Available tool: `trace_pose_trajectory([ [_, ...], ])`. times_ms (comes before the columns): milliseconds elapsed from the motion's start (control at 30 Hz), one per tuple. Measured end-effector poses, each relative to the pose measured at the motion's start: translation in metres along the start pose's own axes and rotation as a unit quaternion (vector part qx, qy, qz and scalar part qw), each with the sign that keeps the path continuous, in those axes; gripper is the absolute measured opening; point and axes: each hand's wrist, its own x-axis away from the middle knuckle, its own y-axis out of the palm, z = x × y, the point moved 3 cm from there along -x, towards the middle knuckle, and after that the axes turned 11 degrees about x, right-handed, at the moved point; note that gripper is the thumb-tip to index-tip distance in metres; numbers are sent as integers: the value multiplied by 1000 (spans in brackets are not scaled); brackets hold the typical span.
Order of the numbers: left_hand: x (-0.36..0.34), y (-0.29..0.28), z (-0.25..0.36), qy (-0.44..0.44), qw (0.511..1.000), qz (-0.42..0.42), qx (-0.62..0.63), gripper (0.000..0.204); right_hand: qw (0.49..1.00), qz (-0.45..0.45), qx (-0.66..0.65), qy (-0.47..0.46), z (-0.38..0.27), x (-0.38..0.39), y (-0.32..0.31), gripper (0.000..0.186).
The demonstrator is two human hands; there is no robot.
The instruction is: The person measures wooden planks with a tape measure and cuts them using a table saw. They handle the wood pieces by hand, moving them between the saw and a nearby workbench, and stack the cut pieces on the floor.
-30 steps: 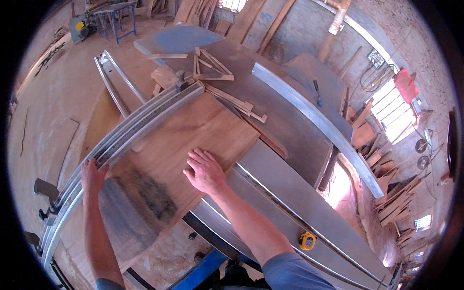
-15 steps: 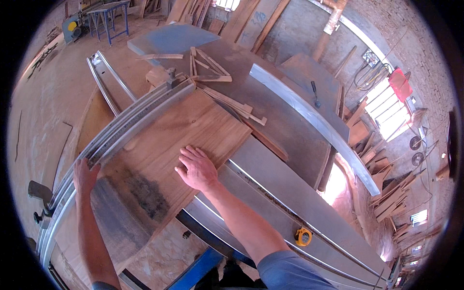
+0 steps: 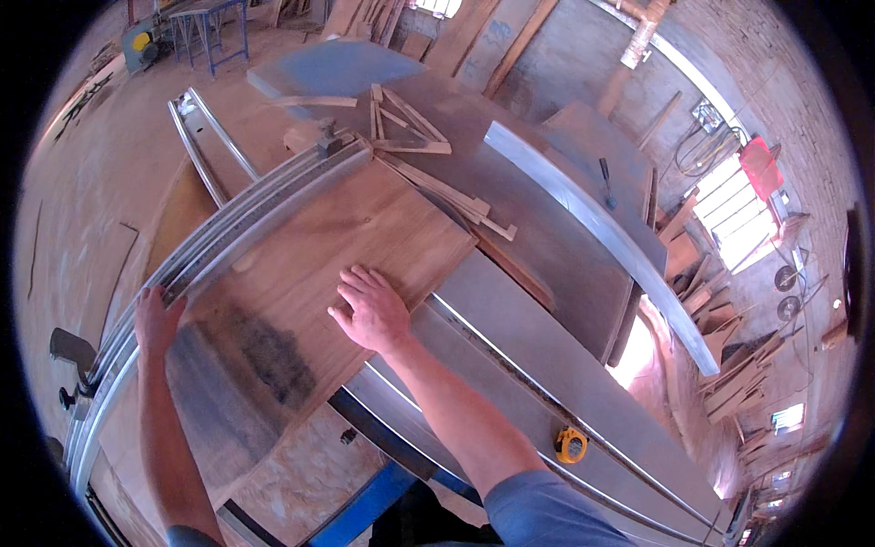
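Observation:
A wide wooden board (image 3: pixel 337 237) with a dark stained patch lies flat across the saw table, its far left edge along a metal fence rail (image 3: pixel 246 219). My right hand (image 3: pixel 374 310) rests palm down on the board near its right edge, fingers spread. At the left, my left hand (image 3: pixel 158 324) reaches to the fence rail beside the board's edge, thumb apart from the fingers. Part of those fingertips is hard to make out against the rail. To the right, a yellow tape measure (image 3: pixel 571 445) sits on the grey metal table (image 3: pixel 547 365).
Thin wood strips (image 3: pixel 447 196) and a small triangular wooden frame (image 3: pixel 410 123) lie beyond the board. A long metal bar (image 3: pixel 592 228) crosses the far right surface, near a dark-handled tool (image 3: pixel 607 182). Wood offcuts (image 3: pixel 738 383) pile by the wall. A stop block (image 3: pixel 73 351) juts from the rail.
The whole view has shifted slightly. Both hands keep about the same places on the board and rail, and the board shows no clear movement against the fence.

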Motion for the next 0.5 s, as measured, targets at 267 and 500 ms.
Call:
trace_pose_trajectory([
  [267,20,-1,-72,34,993,94,61,45,1000,5,5,8,-34,-17,-5,35],
  [500,290,15,64,-329,494,-305,744,25,996,-16,82,-14,-33,-2,-34,35],
])
